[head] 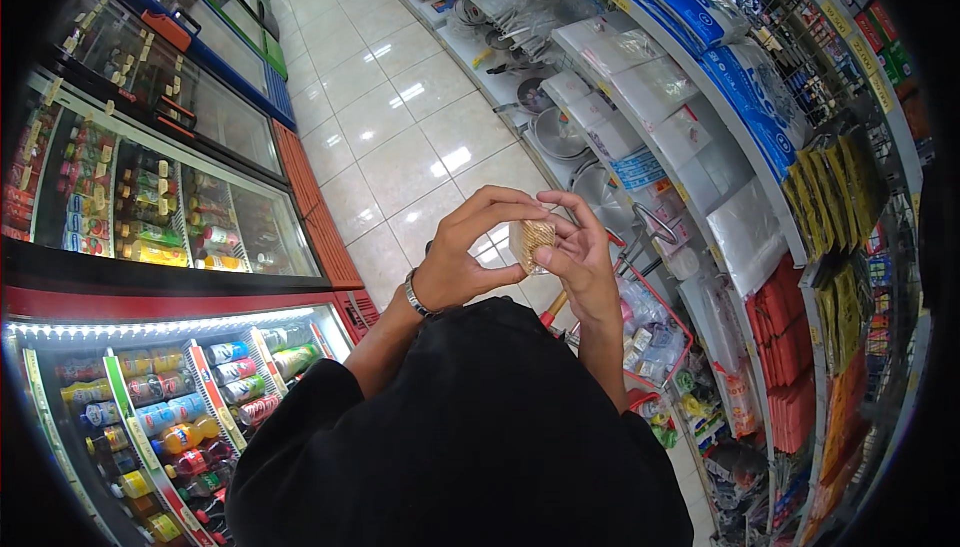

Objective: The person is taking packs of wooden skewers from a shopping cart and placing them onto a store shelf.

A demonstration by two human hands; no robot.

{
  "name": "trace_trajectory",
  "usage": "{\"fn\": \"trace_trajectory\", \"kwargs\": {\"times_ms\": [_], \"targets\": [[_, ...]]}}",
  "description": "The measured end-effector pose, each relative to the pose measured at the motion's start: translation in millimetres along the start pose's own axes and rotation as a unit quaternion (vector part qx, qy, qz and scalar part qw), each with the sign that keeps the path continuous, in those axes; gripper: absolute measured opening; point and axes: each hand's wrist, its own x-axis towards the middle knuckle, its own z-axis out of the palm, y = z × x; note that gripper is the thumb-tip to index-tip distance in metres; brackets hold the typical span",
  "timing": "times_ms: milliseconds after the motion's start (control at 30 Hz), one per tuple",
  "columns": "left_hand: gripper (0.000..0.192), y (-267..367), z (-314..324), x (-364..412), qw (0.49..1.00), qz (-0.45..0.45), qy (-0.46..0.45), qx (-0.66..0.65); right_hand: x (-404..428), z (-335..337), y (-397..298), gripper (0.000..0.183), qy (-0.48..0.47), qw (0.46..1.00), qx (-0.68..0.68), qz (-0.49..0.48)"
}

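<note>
A small clear pack [534, 241] with tan, dotted contents, perhaps toothpick ends, is held up in front of my chest. My right hand [589, 262] grips it, the thumb pressed across its near face and the fingers behind. From the other side my left hand [469, 243] arches around the pack, its thumb tip at the lower left edge and its index finger along the top. A metal-banded watch or bracelet [415, 293] circles my left wrist. Both hands partly cover the pack.
To my right, a red-rimmed basket or cart [679, 355] holds plastic-wrapped goods. Beyond it rise shelves with pans [561, 132], clear bags [705, 160] and red packs [780, 322]. Glass-door drink coolers [165, 288] line the left. A tiled aisle [390, 119] runs ahead.
</note>
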Motion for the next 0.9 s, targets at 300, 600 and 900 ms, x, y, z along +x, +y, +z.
{"fn": "trace_trajectory", "kwargs": {"times_ms": [300, 600, 900], "targets": [[0.059, 2, 0, -6, 0.999, -0.016, 0.02, 0.024, 3, 2, 16, 0.068, 0.001, 0.999, 0.04, 0.0], [0.065, -12, 0, -21, 0.991, -0.08, 0.03, -0.102, 3, 4, 28, 0.061, -0.051, 0.989, 0.139, 0.03], [0.075, -22, 3, -25, 0.979, -0.094, 0.125, -0.13, 1, 7, 34, 0.043, 0.057, 0.997, 0.037, -0.04]]}}
